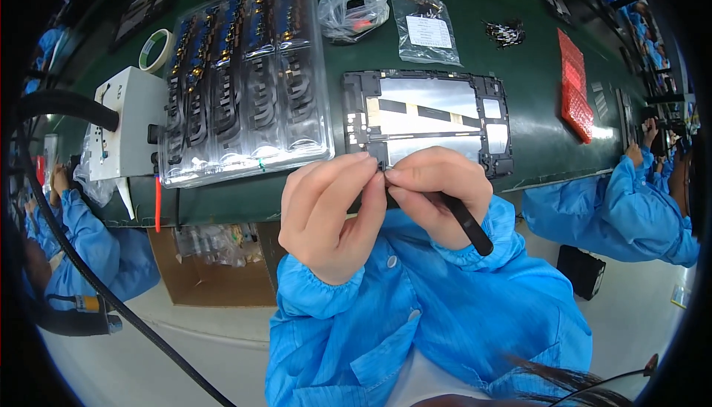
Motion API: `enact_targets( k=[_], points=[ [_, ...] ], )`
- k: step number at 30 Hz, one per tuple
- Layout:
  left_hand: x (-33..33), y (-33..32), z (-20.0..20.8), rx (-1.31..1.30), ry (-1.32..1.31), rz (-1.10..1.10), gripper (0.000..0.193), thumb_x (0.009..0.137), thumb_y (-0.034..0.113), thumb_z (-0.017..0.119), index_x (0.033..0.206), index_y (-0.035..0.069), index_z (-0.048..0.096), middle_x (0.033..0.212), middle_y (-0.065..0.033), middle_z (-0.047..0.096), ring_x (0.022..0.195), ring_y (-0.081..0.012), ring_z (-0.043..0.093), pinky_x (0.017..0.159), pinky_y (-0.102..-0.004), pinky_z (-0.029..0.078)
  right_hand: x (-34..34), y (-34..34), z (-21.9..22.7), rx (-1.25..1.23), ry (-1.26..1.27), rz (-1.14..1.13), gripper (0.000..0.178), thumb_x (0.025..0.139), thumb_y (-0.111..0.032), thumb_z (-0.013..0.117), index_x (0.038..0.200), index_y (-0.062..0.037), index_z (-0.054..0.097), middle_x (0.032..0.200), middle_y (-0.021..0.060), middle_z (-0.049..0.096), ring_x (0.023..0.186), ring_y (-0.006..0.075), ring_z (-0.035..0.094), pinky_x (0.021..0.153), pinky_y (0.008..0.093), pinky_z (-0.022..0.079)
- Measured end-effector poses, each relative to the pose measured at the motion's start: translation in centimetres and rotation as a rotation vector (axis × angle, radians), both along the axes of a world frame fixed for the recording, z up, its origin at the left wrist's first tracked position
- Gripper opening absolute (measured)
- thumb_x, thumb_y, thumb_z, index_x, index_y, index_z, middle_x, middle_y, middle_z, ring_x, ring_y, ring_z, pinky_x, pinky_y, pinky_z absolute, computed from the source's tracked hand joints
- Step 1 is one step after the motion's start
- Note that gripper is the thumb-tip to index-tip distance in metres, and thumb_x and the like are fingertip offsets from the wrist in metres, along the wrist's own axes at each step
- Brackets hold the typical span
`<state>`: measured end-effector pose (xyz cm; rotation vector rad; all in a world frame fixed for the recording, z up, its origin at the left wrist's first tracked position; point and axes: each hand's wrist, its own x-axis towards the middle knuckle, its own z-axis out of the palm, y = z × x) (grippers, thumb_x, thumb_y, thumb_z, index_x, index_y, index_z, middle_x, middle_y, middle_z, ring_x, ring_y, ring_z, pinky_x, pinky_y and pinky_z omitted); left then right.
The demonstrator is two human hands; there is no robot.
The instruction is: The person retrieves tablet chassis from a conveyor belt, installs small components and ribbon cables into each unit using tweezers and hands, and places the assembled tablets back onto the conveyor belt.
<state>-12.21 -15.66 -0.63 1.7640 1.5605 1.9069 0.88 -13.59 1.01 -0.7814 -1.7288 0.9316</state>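
Observation:
My left hand (326, 218) is closed in a pinch, its fingertips meeting those of the other hand at the near edge of an open device frame. What it pinches is small, dark and mostly hidden by the fingers. Between the fingers of my right hand (441, 192) a slim black tool (467, 225), shaped like tweezers, slants down toward my body; its tip is covered. Just beyond both hands lies the device frame (430, 114), black-rimmed with silvery panels and dark strips across it.
Left of the frame stands a clear plastic tray (245, 169) of flex-cable parts. Behind are plastic bags (356, 6), a labelled bag (426, 32) and loose small parts (506, 33). Red bubble wrap (575, 88) lies right; a white box (130, 121) and tape roll (156, 50) sit left. Co-workers flank me.

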Motion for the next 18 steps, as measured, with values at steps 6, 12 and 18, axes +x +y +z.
enact_targets(
  k=[6,12,18],
  points=[
    [-0.5,-0.4,0.2,0.017,0.048,0.000,0.024,0.058,-0.008,0.066,0.079,0.003,0.065,0.079,-0.0078,0.064,0.069,-0.0214,0.060,0.062,-0.0286,0.048,-0.1,-0.1,-0.1,0.007,-0.022,0.056,0.022,0.064,0.004,0.068,0.085,0.0006,0.064,0.078,0.0125,0.062,0.071,0.0248,0.062,0.061,0.0305,0.049],
    [-5.3,-1.0,-0.3,-0.067,0.195,0.278,0.021,0.064,-0.008,0.063,0.082,0.002,0.064,0.083,-0.0098,0.065,0.074,-0.0242,0.062,0.067,-0.0301,0.049,1.8,-0.5,0.0,-0.013,0.023,0.055,0.019,0.067,0.004,0.065,0.086,-0.0004,0.064,0.076,0.0095,0.061,0.065,0.0183,0.059,0.055,0.0254,0.045],
    [-9.2,-1.1,-2.5,-0.225,0.540,0.291,0.013,0.072,-0.007,0.060,0.084,-0.002,0.062,0.091,-0.0146,0.065,0.083,-0.0231,0.064,0.072,-0.0283,0.049,3.0,-0.4,-1.5,-0.034,0.199,-0.013,0.014,0.069,0.002,0.063,0.083,-0.0010,0.063,0.072,0.0087,0.060,0.061,0.0142,0.054,0.051,0.0235,0.040]
  ],
)
